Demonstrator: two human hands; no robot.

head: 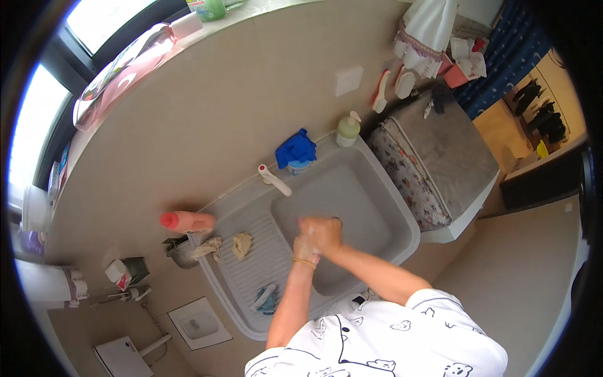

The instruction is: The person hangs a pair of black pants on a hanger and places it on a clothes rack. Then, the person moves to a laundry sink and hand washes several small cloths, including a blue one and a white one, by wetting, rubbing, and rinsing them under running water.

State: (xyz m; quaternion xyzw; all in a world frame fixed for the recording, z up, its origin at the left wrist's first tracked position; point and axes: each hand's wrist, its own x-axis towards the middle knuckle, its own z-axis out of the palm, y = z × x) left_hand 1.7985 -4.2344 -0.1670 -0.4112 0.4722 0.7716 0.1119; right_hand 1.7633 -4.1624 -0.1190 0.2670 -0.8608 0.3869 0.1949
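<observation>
My two hands are together above the basin of a grey sink [409,238]. White lather shows on the skin. My right hand [326,233] lies over my left hand [303,246] and wraps around it, hiding much of its fingers. A beaded gold-coloured bracelet [305,262] circles the left wrist, and a dark ring [337,221] is on the right hand. Just beyond the hands, a white tap [278,181] with a red dot points into the basin. No running water can be made out.
On the ribbed washboard [256,264] lie a beige cloth [242,245] and a teal-and-white cloth [266,299]. A pink bottle [188,222], a blue cloth [297,148] on a tub and a green pump bottle [348,129] line the back rim. A covered appliance [438,155] stands right.
</observation>
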